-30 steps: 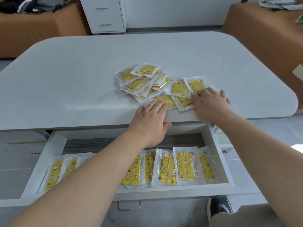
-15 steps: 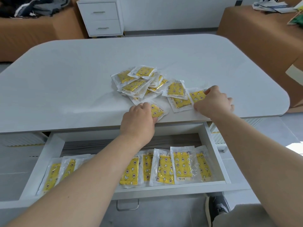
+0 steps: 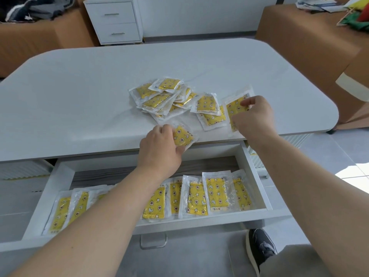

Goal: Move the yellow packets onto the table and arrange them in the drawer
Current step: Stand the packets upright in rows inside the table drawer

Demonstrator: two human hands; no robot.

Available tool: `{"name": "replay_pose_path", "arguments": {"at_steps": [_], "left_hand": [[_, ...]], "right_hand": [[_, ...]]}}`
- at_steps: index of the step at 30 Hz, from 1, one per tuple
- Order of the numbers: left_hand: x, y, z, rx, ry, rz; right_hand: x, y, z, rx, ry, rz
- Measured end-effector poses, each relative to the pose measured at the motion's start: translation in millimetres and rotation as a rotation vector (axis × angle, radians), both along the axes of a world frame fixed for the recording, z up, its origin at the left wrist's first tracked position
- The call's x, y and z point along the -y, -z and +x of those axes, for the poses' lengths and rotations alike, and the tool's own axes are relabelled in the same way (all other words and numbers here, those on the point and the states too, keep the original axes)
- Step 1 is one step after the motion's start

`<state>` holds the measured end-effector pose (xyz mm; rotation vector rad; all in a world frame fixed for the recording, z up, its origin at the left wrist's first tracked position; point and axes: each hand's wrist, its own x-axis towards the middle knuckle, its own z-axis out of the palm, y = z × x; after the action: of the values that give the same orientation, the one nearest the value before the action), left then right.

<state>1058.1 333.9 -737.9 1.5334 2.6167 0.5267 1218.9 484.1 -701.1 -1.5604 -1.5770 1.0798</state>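
Observation:
Several yellow packets in clear wrappers lie in a loose pile (image 3: 161, 96) on the white table (image 3: 79, 92), with two more (image 3: 209, 108) just right of it. My left hand (image 3: 159, 148) grips one yellow packet (image 3: 182, 135) at the table's near edge. My right hand (image 3: 253, 116) pinches another yellow packet (image 3: 234, 106), tilted up off the table. Below the edge, the open drawer (image 3: 257, 176) holds a row of several yellow packets (image 3: 216, 193); my left forearm hides part of that row.
A small white drawer cabinet (image 3: 117, 19) stands beyond the table. Brown furniture (image 3: 307, 37) with papers and cloth sits at the right, and another brown piece (image 3: 30, 41) with dark clothes at the left. My shoe (image 3: 259, 250) is on the grey floor below the drawer.
Both hands went from lying flat on packets to closing on one each. The left pulled its packet to the table's edge; the right lifted its packet up off the table.

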Motion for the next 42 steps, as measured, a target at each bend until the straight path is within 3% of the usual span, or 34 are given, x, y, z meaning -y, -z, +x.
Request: {"name": "replay_pose_path", "arguments": {"at_steps": [5, 10, 17, 20, 22, 27, 32, 38, 42], "left_hand": [[2.1, 0.8, -2.6, -0.084, -0.024, 0.022], [3.1, -4.5, -5.2, -0.088, -0.052, 0.007], [14.1, -18.8, 0.4, 0.525, -0.053, 0.051], [17.0, -18.0, -1.5, 0.826, -0.17, 0.0], [18.3, -16.1, -4.6, 0.91, -0.219, -0.045], [19.7, -7.8, -14.2, 0.897, -0.254, -0.098], [20.4, 14.7, -19.0, 0.872, -0.286, -0.215], [25.2, 54.1, -15.2, 0.956, -0.423, -0.41], [29.2, 72.6, -13.1, 0.902, -0.445, -0.466]], "right_hand": [[21.6, -13.3, -8.6, -0.245, -0.015, -0.012], [30.2, -15.1, -13.7, -0.313, -0.089, -0.116], [30.7, -16.0, -2.5, -0.395, -0.363, -0.366], [26.0, -14.1, 9.8, -0.25, -0.53, -0.392], [23.9, -10.1, 16.6, -0.138, -0.618, -0.376], [18.2, 3.8, 28.1, 0.229, -0.697, -0.303], [24.3, 24.4, 28.6, 0.473, -0.779, -0.312], [31.0, 42.3, 15.2, 0.649, -0.819, -0.232], [31.9, 43.7, 9.8, 0.683, -0.817, -0.19]]}}
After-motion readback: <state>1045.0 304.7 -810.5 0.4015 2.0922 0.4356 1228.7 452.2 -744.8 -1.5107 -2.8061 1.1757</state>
